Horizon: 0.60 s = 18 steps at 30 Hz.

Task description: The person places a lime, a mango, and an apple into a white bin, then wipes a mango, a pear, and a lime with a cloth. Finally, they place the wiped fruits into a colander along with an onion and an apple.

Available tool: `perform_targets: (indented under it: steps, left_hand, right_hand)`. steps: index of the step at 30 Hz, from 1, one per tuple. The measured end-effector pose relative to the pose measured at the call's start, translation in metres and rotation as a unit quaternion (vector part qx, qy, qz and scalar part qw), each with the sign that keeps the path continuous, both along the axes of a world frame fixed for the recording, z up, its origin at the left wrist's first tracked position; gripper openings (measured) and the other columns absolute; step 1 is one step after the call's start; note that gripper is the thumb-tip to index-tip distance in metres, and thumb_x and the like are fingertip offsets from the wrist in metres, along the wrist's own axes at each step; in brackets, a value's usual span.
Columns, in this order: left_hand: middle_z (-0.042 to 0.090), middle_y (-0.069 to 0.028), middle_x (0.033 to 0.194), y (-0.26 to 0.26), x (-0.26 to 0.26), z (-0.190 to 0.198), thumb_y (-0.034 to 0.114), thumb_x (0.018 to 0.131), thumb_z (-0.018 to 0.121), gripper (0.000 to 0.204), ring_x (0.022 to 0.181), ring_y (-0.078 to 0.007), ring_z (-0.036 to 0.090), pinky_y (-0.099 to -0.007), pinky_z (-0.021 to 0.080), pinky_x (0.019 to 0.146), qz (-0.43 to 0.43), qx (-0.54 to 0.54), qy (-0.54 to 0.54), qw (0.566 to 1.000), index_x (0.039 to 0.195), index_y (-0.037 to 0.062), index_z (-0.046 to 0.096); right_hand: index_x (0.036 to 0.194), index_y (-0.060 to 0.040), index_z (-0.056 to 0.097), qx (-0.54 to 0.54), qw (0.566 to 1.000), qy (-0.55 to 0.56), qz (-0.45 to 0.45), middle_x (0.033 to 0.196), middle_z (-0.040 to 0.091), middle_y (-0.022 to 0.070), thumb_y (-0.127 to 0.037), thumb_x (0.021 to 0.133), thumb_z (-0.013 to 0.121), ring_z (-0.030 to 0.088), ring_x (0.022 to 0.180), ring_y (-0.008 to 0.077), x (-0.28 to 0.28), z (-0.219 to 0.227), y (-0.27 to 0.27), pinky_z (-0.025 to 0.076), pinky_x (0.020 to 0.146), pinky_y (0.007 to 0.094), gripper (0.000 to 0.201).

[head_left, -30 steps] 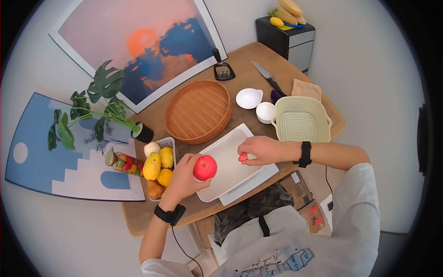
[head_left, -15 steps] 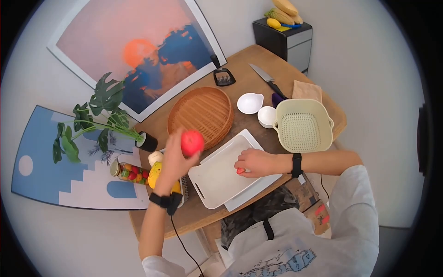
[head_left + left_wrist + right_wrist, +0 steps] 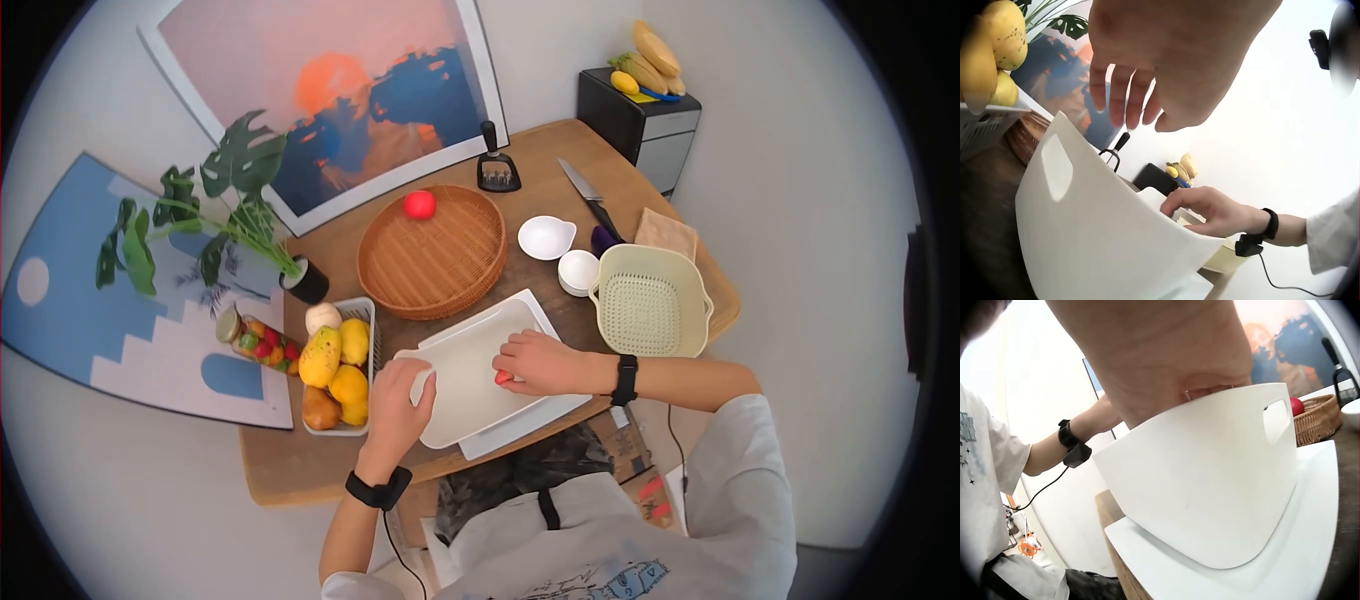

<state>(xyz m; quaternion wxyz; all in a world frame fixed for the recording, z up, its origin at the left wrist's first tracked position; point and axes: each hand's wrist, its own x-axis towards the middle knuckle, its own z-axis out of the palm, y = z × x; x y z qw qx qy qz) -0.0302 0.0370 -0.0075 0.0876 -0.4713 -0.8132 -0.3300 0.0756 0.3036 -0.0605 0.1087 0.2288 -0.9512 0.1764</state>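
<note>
My left hand (image 3: 400, 405) is over the left end of a white basin (image 3: 450, 425), fingers loosely bent and holding nothing. In the left wrist view its fingers hang above the basin's slotted wall (image 3: 1104, 219). My right hand (image 3: 540, 363) reaches over the basin's right part, gripping a small red piece (image 3: 502, 377); its kind is hidden by the fingers. From the right wrist, the basin wall (image 3: 1210, 481) hides those fingertips. A round red fruit (image 3: 420, 205), like an apple, lies at the back of the round wicker basket (image 3: 430, 265).
Left stands a grey basket (image 3: 374, 335) with yellow fruit, beside a jar (image 3: 258, 340) and a potted plant (image 3: 305, 282). Right are a cream colander (image 3: 652, 300), white bowls (image 3: 547, 238), a knife (image 3: 590, 195) and a cloth (image 3: 667, 235). A white board (image 3: 530, 425) lies under the basin.
My left hand has carried the round red fruit to the wicker basket, let it go there, and come back to the basin. The right hand keeps the small red piece over the basin.
</note>
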Motion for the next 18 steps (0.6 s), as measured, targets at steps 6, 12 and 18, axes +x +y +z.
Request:
perform_targets:
  steps: [6,12,18]
  left_hand:
    - [0.067,-0.0117,0.082,0.007,0.040,-0.027,0.005,0.089,0.074,0.004,0.077,-0.0314,0.067,-0.0396,0.053,0.067,-0.017,0.047,-0.108,0.993,0.089,0.0035,0.070]
    - [0.061,-0.0083,0.071,0.010,0.046,-0.034,0.011,0.090,0.076,0.018,0.064,-0.0268,0.063,-0.0382,0.050,0.059,0.015,0.019,-0.083,0.996,0.078,0.0050,0.063]
    - [0.059,-0.0073,0.069,0.010,0.045,-0.036,0.017,0.090,0.075,0.021,0.064,-0.0275,0.062,-0.0400,0.049,0.059,0.026,0.010,-0.054,0.998,0.077,0.0067,0.062]
  right_hand:
    - [0.096,-0.0079,0.068,0.032,0.999,0.016,-0.014,0.093,0.067,0.0077,-0.021,0.089,0.073,0.064,0.096,0.0276,-0.018,-0.010,-0.004,0.050,0.086,0.0413,0.016]
    - [0.100,-0.0081,0.069,0.084,0.995,-0.034,-0.033,0.096,0.069,0.0070,-0.019,0.090,0.071,0.064,0.099,0.0273,-0.021,-0.011,-0.007,0.049,0.089,0.0418,0.015]
    - [0.101,-0.0073,0.070,0.115,0.992,-0.051,-0.024,0.097,0.068,0.0082,-0.017,0.090,0.070,0.063,0.101,0.0282,-0.025,-0.020,-0.004,0.049,0.091,0.0420,0.015]
